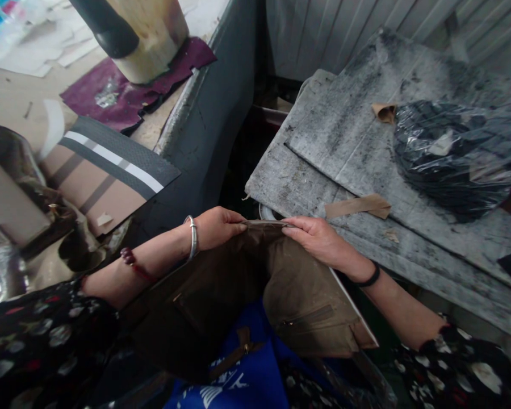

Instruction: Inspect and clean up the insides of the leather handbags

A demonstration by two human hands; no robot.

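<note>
A brown fabric piece (298, 295) with a zipper lies over my lap, its top edge held up between both hands. My left hand (217, 226), with a silver bangle on the wrist, pinches the edge from the left. My right hand (319, 238), with a black band on the wrist, pinches the same edge from the right, fingers closed on it. A darker brown part (204, 307) of the fabric hangs below my left forearm. Blue cloth with white print (242, 380) shows under the fabric.
A grey, dirty board (349, 142) lies to the right, with a black plastic bag (455, 153) and scraps of brown tape (357, 205) on it. On the left stand a machine (12, 187), a striped black panel (114, 162), purple material (128, 96) and a wooden block (149, 34).
</note>
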